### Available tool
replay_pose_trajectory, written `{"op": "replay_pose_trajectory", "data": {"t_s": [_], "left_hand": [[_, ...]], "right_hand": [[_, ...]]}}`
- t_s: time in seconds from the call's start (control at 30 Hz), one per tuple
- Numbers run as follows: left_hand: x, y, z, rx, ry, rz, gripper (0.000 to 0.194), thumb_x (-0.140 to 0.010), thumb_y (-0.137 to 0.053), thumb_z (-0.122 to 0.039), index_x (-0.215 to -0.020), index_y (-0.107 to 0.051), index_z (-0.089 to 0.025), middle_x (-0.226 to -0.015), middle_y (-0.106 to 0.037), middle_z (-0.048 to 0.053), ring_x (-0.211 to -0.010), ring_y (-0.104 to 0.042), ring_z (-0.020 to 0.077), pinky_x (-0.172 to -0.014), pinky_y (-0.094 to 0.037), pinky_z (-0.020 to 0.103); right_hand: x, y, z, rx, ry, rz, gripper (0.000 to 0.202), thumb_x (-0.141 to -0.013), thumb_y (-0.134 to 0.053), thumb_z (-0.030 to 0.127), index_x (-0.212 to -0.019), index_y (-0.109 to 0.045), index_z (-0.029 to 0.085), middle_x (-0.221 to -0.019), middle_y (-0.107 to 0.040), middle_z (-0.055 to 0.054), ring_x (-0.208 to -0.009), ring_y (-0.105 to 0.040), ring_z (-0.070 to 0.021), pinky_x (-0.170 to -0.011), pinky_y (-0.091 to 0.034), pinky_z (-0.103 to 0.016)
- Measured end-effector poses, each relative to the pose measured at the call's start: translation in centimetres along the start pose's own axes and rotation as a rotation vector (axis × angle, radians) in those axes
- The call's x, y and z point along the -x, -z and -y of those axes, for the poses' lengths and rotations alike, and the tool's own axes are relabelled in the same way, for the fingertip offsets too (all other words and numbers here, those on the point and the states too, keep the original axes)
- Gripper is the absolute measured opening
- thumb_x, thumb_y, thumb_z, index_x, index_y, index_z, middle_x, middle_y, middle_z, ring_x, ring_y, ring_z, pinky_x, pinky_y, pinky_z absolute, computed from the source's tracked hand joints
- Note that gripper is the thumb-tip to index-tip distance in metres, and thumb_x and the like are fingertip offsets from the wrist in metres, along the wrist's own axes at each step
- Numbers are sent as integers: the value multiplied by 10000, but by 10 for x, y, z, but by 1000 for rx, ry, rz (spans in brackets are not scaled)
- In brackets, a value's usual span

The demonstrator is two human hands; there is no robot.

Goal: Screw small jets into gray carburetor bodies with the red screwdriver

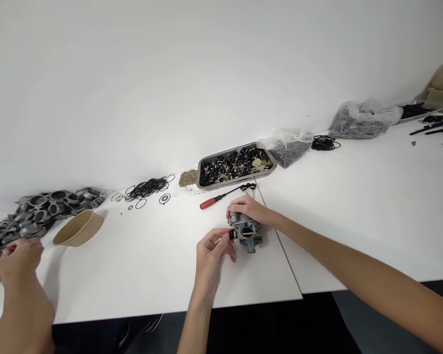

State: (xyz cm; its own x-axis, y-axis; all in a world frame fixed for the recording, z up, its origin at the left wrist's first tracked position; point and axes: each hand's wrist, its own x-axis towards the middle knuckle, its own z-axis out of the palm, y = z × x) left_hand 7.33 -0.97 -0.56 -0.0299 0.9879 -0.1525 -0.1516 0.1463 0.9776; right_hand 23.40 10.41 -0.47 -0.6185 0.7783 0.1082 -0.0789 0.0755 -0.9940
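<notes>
A grey metal carburetor (248, 235) rests on the white table, its round bore facing me. My right hand (248, 207) is closed over its top and far side, steadying it. At its left side, my left hand (214, 244) pinches a small black knob (232, 235) that meets the carburetor body. Just beyond my right hand lies a screwdriver (216, 199) with a red handle. Beside its tip are small black-headed parts with brass stems (249, 189).
A metal tray (237, 184) of mixed small parts stands behind the screwdriver. Left of it are brass bits (188, 178), black rubber rings (147, 189), a tan bowl (79, 229) and grey castings (40, 209). Plastic bags (365, 120) sit at right. Another person's hands (20, 260) work far left.
</notes>
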Motion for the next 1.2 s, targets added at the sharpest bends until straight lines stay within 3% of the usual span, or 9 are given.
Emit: {"op": "replay_pose_trajectory", "data": {"t_s": [0.3,0.63,0.83,1.07,1.2], "left_hand": [[2,-1,6,-25,-24,-86,321,-792,-725,-375,-954,-684,-101,-680,-629,34,-495,-555,109,-529,-436,255],[3,1,9,-1,-63,-74,292,-808,-715,-343,-973,-667,-107,-561,-598,17,-509,-546,120,-558,-425,254],[3,2,7,46,-67,-83,277,-794,-731,-329,-957,-672,-112,-599,-625,33,-537,-567,133,-571,-431,263],[4,0,8,48,-48,-173,333,-758,-765,-347,-977,-702,-105,-568,-616,31,-526,-547,123,-565,-435,259],[6,-5,7,-16,-81,-218,260,-759,-760,-328,-904,-744,-112,-611,-618,38,-559,-547,114,-575,-442,253]], "right_hand": [[-1,1,-3,18,-24,3,267,-838,-549,318,-744,-709,126,-725,-658,-44,-646,-573,-135,-629,-443,-249],[-1,1,-1,27,-23,-12,255,-831,-553,307,-739,-711,130,-731,-658,-42,-657,-568,-135,-641,-443,-250],[-1,1,-1,28,-25,-5,266,-837,-547,317,-746,-710,128,-726,-666,-49,-658,-574,-141,-637,-446,-251],[-1,1,-1,23,-32,5,265,-843,-544,317,-746,-706,130,-722,-664,-47,-645,-580,-138,-633,-449,-251],[0,1,-1,18,-28,7,257,-844,-548,309,-745,-704,131,-739,-663,-44,-664,-583,-137,-647,-450,-247]]}}
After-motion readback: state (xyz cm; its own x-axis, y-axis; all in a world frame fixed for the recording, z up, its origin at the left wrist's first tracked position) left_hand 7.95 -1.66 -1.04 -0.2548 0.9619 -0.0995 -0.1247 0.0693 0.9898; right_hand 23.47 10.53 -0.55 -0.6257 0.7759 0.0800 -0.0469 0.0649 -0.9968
